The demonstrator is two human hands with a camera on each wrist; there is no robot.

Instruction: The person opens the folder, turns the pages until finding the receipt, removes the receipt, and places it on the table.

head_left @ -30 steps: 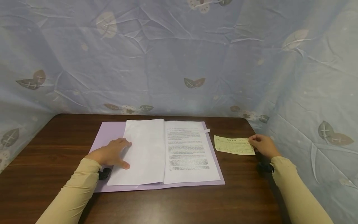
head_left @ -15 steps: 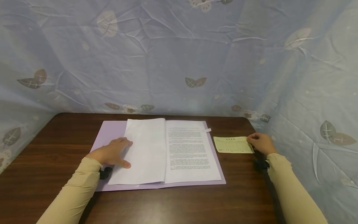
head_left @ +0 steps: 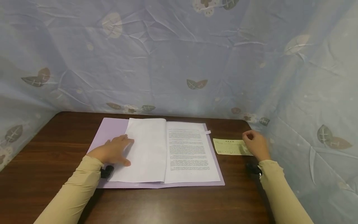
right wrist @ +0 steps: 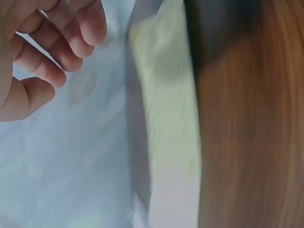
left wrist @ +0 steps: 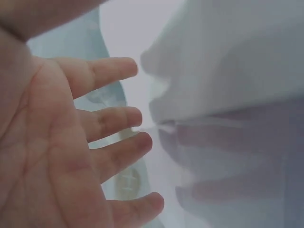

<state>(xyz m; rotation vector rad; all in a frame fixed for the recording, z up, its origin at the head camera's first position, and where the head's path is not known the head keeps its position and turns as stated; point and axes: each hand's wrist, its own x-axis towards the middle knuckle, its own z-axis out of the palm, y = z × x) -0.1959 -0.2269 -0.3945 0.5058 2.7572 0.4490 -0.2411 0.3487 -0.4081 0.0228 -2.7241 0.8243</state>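
A purple folder (head_left: pixel 112 124) lies open on the table, holding a blank white sheet (head_left: pixel 146 149) on its left side and a printed page (head_left: pixel 185 152) on its right. My left hand (head_left: pixel 113 151) is at the blank sheet's left edge, fingers spread; in the left wrist view they reach out straight, casting shadows on the white paper. Right of the folder lies a pale yellow printed slip (head_left: pixel 230 147). Above its right end, my right hand (head_left: pixel 256 145) has loosely bent fingers (right wrist: pixel 50 73) that hold nothing and stand apart from the slip in the right wrist view.
A small white tab (head_left: pixel 208 132) sticks out past the printed page's right edge. The dark wooden table (head_left: pixel 173 207) runs back to a patterned cloth (head_left: pixel 179 62), which also hangs along the left and right sides.
My right hand has let go of the yellow slip's corner, lifted slightly and shifted left over its right end. The slip now lies on the table. My left hand stays in place.
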